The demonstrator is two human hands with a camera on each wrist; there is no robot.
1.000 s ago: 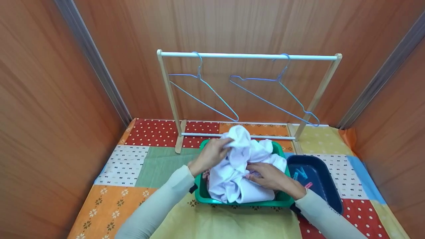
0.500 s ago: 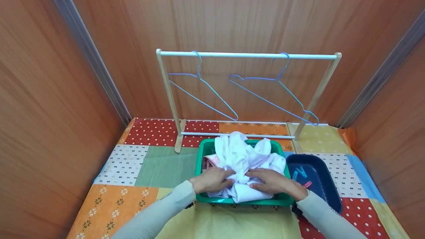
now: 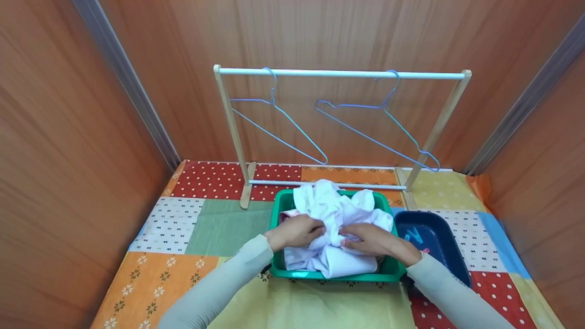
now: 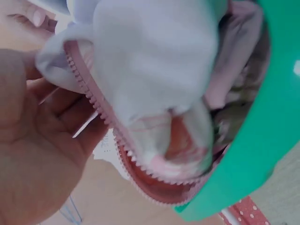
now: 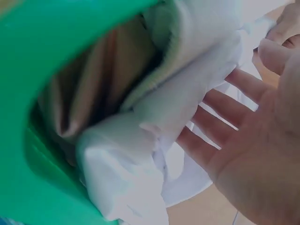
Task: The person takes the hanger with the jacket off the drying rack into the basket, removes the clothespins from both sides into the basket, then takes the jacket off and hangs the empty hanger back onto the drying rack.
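A rumpled white garment point(image 3: 328, 208) is heaped in a green basket point(image 3: 338, 275), partly over its back rim. My left hand point(image 3: 299, 230) pinches a fold near the middle of the heap. In the left wrist view, its fingers reach behind white cloth beside a pink zipper point(image 4: 96, 108); the fingertips are partly hidden. My right hand point(image 3: 372, 238) touches the garment's right side. In the right wrist view, its fingers point(image 5: 229, 110) are spread and fairly straight, tips against the cloth. Pinkish cloth point(image 3: 288, 214) shows at the basket's left.
Behind the basket stands a wooden rack with a white rail point(image 3: 338, 73). A left hanger point(image 3: 292, 123) and a right hanger point(image 3: 365, 132) hang from it. Right of the basket sits a dark blue tray point(image 3: 450, 242) holding blue clothespins point(image 3: 413, 235) and a pink one. Wood-grain panels surround the patterned cloth.
My left hand has come down from the raised top of the garment to its middle, then slightly up with a fold. The heap is lower. My right hand has stayed near the same place.
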